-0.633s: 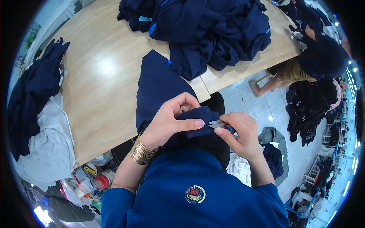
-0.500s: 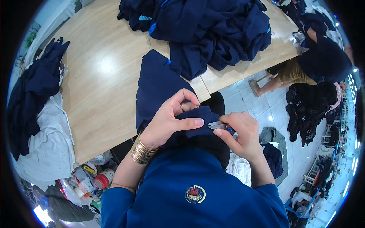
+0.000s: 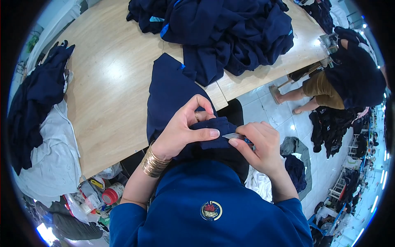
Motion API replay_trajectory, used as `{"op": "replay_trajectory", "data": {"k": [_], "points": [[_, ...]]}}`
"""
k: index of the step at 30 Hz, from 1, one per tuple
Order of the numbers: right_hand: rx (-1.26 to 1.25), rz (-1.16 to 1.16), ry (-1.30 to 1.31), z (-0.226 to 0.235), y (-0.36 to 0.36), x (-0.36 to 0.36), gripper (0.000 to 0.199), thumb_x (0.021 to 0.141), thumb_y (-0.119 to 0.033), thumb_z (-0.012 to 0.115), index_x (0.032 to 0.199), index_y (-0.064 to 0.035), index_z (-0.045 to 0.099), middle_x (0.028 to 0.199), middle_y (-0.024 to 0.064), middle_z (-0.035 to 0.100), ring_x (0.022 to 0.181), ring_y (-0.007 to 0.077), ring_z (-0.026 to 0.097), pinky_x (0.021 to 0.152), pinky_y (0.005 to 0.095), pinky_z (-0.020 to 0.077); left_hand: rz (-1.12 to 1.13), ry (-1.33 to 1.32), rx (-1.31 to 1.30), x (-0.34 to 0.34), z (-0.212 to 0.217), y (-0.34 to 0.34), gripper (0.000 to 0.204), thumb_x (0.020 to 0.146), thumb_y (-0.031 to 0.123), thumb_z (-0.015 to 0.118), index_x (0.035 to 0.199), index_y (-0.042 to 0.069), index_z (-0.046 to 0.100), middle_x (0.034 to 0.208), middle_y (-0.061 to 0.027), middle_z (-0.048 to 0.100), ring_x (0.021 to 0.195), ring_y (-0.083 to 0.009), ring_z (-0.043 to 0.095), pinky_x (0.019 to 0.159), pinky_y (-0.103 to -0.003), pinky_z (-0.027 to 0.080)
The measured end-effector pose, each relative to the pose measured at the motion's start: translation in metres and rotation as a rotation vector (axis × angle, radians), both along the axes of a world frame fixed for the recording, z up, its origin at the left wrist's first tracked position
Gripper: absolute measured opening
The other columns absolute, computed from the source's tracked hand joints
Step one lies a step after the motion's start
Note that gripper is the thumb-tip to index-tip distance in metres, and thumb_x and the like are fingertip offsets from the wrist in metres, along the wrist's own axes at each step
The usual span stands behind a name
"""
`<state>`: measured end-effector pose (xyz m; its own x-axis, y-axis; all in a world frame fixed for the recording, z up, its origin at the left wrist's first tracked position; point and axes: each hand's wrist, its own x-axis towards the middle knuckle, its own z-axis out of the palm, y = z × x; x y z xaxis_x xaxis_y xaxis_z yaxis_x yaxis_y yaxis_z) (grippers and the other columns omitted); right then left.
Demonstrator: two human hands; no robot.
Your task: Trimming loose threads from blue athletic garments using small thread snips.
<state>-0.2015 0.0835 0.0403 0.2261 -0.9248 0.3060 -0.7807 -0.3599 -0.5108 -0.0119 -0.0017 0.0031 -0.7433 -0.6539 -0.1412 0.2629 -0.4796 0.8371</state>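
- Navy garment [image 3: 173,94] hangs off the near edge of the wooden tabletop [image 3: 111,82], its lower end bunched up between both hands.
- Left hand [image 3: 185,131] is closed on that bunched fold: the thumb lies across its front, the curled fingers [image 3: 201,105] press it from behind, and a ring shows on one of them.
- Gold bangles [image 3: 154,160] are stacked on the left wrist, just below the hand.
- Right hand [image 3: 259,146] sits just to the right of the left one, fingers pinched narrow round a small metal tool [image 3: 232,135], likely a thread snipper with a bit of blue at the handle.
- The tool's tip points left and meets the edge of the fold right beside the left thumb tip; whether its blades are apart I cannot tell.
- Beyond the hands, a big heap of navy garments [image 3: 230,33] covers the far part of the tabletop, well apart from the held piece.
- Far to the left of the left hand, dark blue clothes [image 3: 33,107] lie over white cloth [image 3: 49,160] at the tabletop's end.
- Below the left forearm, small clutter with a red roll of tape [image 3: 111,193] sits low by the floor.
- To the right, past the right hand, another person [image 3: 349,74] in a dark top and tan shorts bends by the tabletop on the pale tiled floor [image 3: 267,111].
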Motion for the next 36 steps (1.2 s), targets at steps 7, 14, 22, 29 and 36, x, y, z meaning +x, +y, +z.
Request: {"op": "replay_trajectory", "data": {"k": [7,14,22,29,36], "points": [[-0.019,-0.012,-0.021,0.002,0.000,0.000,0.021,0.074,-0.024,0.069,0.077,-0.0067,0.058,0.066,0.0030,0.056,0.055,0.0170,0.052,0.051,0.0282,0.0357,-0.009,-0.010,-0.033,0.001,-0.006,0.000,0.040,0.070,0.013,0.074,0.098,0.010,0.046,0.087,-0.0045,0.059,0.082,-0.0097,0.058,0.071,-0.021,0.046],[0.186,-0.124,-0.436,0.007,-0.006,0.007,0.020,0.072,-0.015,0.069,0.089,-0.0059,0.060,0.073,0.0022,0.055,0.060,0.0116,0.049,0.054,0.0235,0.0374,-0.044,-0.058,-0.140,0.000,-0.006,0.001,0.044,0.074,0.014,0.070,0.110,0.008,0.045,0.093,-0.0051,0.059,0.089,-0.0098,0.057,0.077,-0.023,0.043],[0.073,-0.310,-0.506,-0.019,-0.019,-0.014,0.011,0.074,-0.004,0.065,0.084,-0.0026,0.061,0.073,0.0029,0.056,0.062,0.0115,0.052,0.057,0.0225,0.0389,-0.057,-0.101,-0.248,0.002,-0.006,0.004,0.042,0.076,0.005,0.060,0.114,0.007,0.041,0.097,-0.0073,0.058,0.093,-0.0109,0.056,0.080,-0.025,0.043],[0.589,-0.018,-0.685,-0.013,-0.018,-0.008,0.012,0.075,-0.010,0.068,0.083,-0.0026,0.062,0.072,0.0006,0.048,0.065,0.0085,0.043,0.059,0.0224,0.0339,-0.064,-0.089,-0.286,0.001,-0.001,0.002,0.034,0.080,0.012,0.061,0.110,0.004,0.049,0.091,-0.0040,0.060,0.082,-0.0086,0.057,0.076,-0.021,0.043],[0.190,-0.190,-0.586,-0.012,-0.013,0.004,0.015,0.073,-0.007,0.069,0.084,-0.0033,0.060,0.069,0.0010,0.046,0.059,0.0094,0.042,0.055,0.0223,0.0336,-0.132,-0.216,-0.259,0.005,0.000,-0.001,0.023,0.082,0.022,0.065,0.093,0.002,0.064,0.078,-0.0005,0.061,0.070,-0.0046,0.053,0.065,-0.019,0.043]]}}
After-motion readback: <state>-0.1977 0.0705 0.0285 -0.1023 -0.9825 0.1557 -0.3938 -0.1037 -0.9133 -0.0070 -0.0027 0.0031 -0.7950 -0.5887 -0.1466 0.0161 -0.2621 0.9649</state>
